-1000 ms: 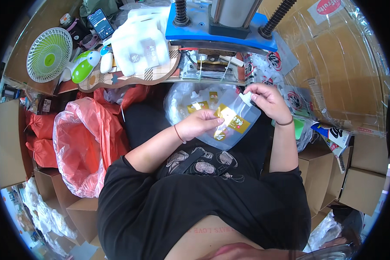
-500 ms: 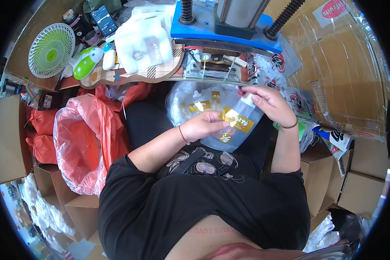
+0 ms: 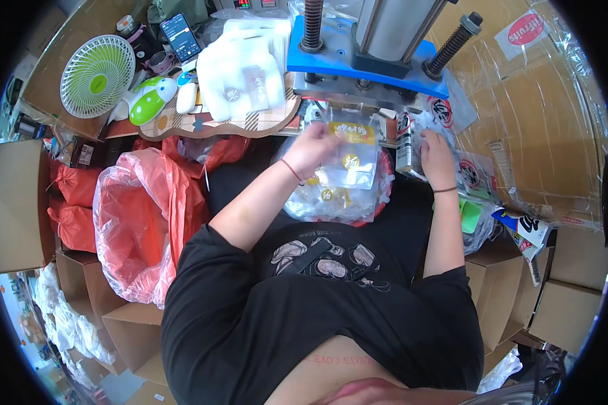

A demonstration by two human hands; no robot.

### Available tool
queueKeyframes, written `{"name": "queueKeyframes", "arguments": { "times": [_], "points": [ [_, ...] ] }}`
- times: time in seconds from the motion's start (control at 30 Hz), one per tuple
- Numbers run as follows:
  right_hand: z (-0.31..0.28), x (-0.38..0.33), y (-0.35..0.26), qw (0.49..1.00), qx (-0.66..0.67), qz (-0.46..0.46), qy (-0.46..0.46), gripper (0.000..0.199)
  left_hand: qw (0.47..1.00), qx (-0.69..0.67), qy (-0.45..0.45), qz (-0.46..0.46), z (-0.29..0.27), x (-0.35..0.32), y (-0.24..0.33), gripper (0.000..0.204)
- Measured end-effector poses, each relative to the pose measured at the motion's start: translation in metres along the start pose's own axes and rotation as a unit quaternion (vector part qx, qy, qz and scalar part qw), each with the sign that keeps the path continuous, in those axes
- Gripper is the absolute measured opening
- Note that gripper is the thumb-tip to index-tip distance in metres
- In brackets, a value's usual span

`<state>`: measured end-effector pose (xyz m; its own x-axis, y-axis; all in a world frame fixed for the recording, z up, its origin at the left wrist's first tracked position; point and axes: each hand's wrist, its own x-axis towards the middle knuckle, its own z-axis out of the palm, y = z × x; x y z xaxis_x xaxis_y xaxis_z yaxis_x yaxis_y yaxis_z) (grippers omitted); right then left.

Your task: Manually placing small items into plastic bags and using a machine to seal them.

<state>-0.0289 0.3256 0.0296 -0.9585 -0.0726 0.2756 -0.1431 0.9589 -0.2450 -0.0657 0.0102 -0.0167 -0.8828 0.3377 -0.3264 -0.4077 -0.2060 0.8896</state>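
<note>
My left hand (image 3: 311, 150) pinches the edge of a clear spouted pouch (image 3: 359, 177) with a gold label band and a round gold mark. The pouch's top end is at the front of a press, below its blue plate (image 3: 331, 59). Under the pouch, a bag-lined tub (image 3: 385, 196) in my lap holds more such pouches (image 3: 304, 202). On the right, my right hand (image 3: 440, 162) reaches forward with its fingers stretched out over a heap of printed plastic and small white pieces (image 3: 422, 125), beside a spray can (image 3: 404, 152). No object shows in it.
Stacked flat white pouches (image 3: 243, 74) lie on the bench mat, near a green and white fan (image 3: 101, 77), a mouse (image 3: 187, 98) and a phone (image 3: 180, 37). A red bag-lined bin (image 3: 142, 223) stands left. Cardboard (image 3: 520, 115) walls the right side.
My left hand has carried the pouch forward to the press. My right hand has let go of the pouch's capped spout and moved right to the heap. The view has shifted slightly.
</note>
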Motion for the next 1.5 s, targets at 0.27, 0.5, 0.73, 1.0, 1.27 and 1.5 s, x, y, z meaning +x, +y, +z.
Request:
{"name": "queueKeyframes", "arguments": {
  "times": [0.27,0.5,0.73,1.0,1.27,1.5],
  "points": [
    [-0.024,-0.021,-0.013,0.981,0.185,0.055,0.021,0.019,0.495,0.742,0.176,0.417,-0.106,-0.035,0.036,0.052],
    [-0.019,-0.013,-0.081,0.930,0.350,-0.110,0.006,0.013,0.910,0.350,0.095,0.204,-0.067,-0.058,0.021,0.026],
    [-0.035,0.008,-0.123,0.863,0.504,0.005,-0.013,0.012,0.961,0.244,-0.032,0.127,-0.001,-0.076,0.013,0.018],
    [-0.049,0.006,-0.084,0.910,0.384,-0.070,-0.141,0.026,0.971,-0.068,-0.217,-0.079,0.041,-0.088,0.006,0.023],
    [-0.031,-0.026,0.022,0.988,-0.124,0.030,-0.082,0.044,0.979,-0.075,-0.178,-0.071,0.016,-0.025,0.011,0.030],
    [-0.008,-0.015,0.031,0.985,-0.052,0.061,-0.153,0.046,0.999,0.036,0.019,-0.016,0.001,-0.003,0.019,0.046]
  ]
}}
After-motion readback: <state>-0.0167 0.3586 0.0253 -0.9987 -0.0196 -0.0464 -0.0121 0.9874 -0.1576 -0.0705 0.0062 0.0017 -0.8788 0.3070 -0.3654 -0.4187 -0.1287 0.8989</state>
